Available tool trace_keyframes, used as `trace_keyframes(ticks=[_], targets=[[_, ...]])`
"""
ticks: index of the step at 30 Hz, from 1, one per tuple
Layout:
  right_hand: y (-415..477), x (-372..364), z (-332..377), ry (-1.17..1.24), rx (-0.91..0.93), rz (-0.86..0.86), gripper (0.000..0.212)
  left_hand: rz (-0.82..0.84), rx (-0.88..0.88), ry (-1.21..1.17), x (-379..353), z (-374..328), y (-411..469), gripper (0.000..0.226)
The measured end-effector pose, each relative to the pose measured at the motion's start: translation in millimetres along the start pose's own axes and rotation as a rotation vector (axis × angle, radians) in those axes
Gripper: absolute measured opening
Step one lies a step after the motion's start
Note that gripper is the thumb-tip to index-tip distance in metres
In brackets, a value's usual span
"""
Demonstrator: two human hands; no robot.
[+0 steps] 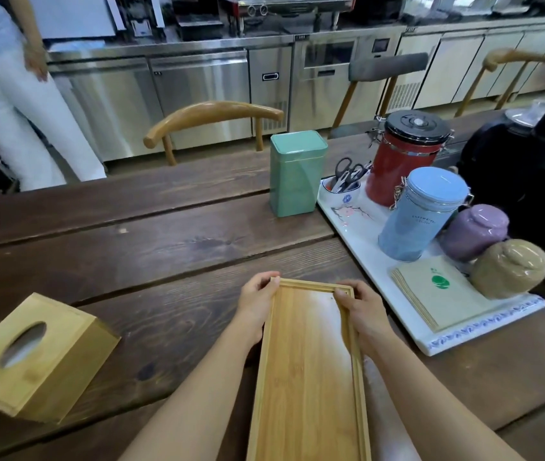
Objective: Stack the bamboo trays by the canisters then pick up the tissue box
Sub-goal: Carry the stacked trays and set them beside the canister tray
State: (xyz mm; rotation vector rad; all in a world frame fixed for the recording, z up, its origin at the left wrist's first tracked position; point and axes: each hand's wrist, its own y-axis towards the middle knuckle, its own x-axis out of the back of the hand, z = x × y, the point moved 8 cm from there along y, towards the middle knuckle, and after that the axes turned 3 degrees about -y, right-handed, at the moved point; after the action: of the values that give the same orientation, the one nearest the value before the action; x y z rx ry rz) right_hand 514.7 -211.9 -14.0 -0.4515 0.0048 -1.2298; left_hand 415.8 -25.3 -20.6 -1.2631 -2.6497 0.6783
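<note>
- A long rectangular bamboo tray point(311, 367) with a low raised rim and smooth pale grain is held lengthwise over the dark, knotty plank surface point(138, 247); whether its underside touches the planks cannot be told.
- The left hand point(256, 302) is closed on the tray's far left corner, thumb over the rim and fingers curled beneath.
- The right hand point(362, 309) grips the far right corner likewise, thumb lying on the rim.
- Left of the tray, well apart, sits a square bamboo tissue box point(36, 357) with an oval slot in its top, resting tilted toward the camera's view.
- Right of the tray lies a glossy white rectangular ceramic platter point(483, 331) with blue patterned edging.
- On the platter, just right of the tray's far end, rests a flat stack of tan paper napkins point(437, 294) with a green logo.
- Beyond the napkins stand a pale blue metal canister point(420, 216) with clip lid, a red cylindrical canister point(404, 158) with black lid, a rounded glossy purple jar point(475, 231) and a rounded tan jar point(508, 269).
- A small white cup point(340, 194) holding black-handled scissors sits at the platter's far corner.
- Beyond the tray, off the platter, stands a tall mint-green rectangular tin point(296, 173).
</note>
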Motion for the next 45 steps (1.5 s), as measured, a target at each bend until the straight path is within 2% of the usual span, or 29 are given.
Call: trace_keyframes(ticks=[8, 17, 23, 29, 32, 34, 37, 45], targets=[[5, 0, 3, 0.032, 0.057, -0.002, 0.007, -0.002, -0.149, 0.106, -4, -10, -2, 0.016], [9, -4, 8, 0.005, 0.085, 0.045, 0.009, 0.009, -0.163, 0.125, -5, -8, -2, 0.017], [-14, -6, -4, 0.064, 0.026, 0.061, 0.036, 0.085, -0.045, 0.037, 0, 9, -28, 0.037], [-76, -6, -24, 0.098, 0.065, 0.192, 0.046, 0.215, 0.028, -0.034, 16, 49, -97, 0.049], [-107, -4, -39, 0.132, 0.049, 0.258, 0.055, 0.197, 0.051, -0.068, 26, 63, -126, 0.044], [-126, -4, -50, 0.181, 0.033, 0.299, 0.062, 0.16, 0.059, -0.082, 33, 71, -139, 0.049], [-143, -2, -62, 0.252, 0.024, 0.294, 0.055, 0.141, 0.063, -0.101, 36, 79, -152, 0.049], [-148, -6, -61, 0.233, 0.041, 0.28, 0.048, 0.148, 0.058, 0.01, 31, 78, -158, 0.046]])
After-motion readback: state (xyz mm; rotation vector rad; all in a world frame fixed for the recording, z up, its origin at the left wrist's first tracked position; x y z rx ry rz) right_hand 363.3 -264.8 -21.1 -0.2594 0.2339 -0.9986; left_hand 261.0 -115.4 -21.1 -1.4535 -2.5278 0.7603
